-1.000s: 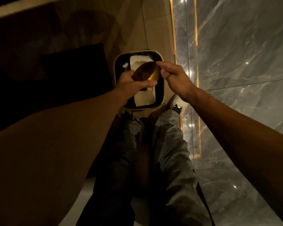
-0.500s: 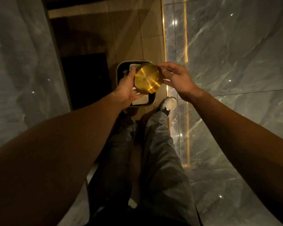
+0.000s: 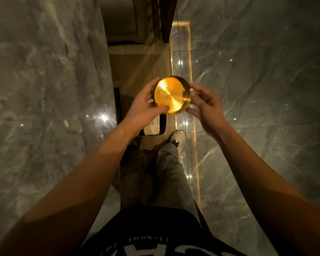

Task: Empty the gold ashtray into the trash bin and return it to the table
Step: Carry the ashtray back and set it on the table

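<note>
The gold ashtray (image 3: 171, 96) is a round shiny metal dish, held in the air with its flat underside turned toward me. My left hand (image 3: 143, 108) grips its left and lower edge, thumb on the flat face. My right hand (image 3: 205, 106) touches its right rim with the fingertips. Below the hands on the floor stands the trash bin (image 3: 164, 124), dark with a pale rim and white paper inside; my left wrist hides most of it. No table is in view.
A grey marble wall (image 3: 44, 89) rises close on the left. Polished grey marble floor (image 3: 257, 89) spreads to the right, with a lit amber strip (image 3: 174, 71) along it. My legs and a white shoe (image 3: 177, 136) stand just behind the bin.
Both hands lifted the ashtray up and away from the bin opening. The view tilted up, so the bin now sits lower and mostly hidden.
</note>
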{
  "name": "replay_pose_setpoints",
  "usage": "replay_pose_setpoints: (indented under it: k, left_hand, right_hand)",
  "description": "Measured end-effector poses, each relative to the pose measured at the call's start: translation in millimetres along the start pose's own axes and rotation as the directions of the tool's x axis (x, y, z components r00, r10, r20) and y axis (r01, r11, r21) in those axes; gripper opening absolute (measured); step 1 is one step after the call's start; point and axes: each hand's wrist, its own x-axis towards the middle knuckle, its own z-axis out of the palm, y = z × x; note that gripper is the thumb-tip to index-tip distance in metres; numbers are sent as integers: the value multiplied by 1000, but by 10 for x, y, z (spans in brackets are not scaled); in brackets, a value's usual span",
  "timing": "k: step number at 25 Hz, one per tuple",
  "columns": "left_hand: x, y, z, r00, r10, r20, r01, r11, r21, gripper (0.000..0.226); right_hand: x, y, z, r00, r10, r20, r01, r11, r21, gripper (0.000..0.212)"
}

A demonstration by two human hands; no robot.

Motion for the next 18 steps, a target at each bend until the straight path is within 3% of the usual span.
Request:
replay_pose_setpoints:
  k: [3, 6, 9, 13, 18]
  left_hand:
    - [-260, 165, -277, 988, 104, 114, -124, 976, 178, 111]
    - [-542, 354, -610, 969, 222, 109, -245, 921, 304, 117]
    - [-868, 486, -919, 920, 392, 33, -373, 843, 387, 115]
    - [-1382, 525, -1146, 874, 474, -104, -395, 819, 416, 109]
    - [-2009, 399, -1293, 782, 507, -361, -358, 841, 405, 99]
  right_hand:
    - [-282, -351, 252, 999, -49, 14, 49, 999, -2, 24]
    - [-526, -627, 580, 994, -109, 30, 110, 993, -35, 28]
    - [-715, -788, 935, 986, -148, 78, 152, 987, -57, 30]
    - [-898, -972, 1277, 954, -215, 209, 248, 957, -152, 25]
    - [-1091, -1120, 1582, 800, -215, 560, 392, 894, -218, 53]
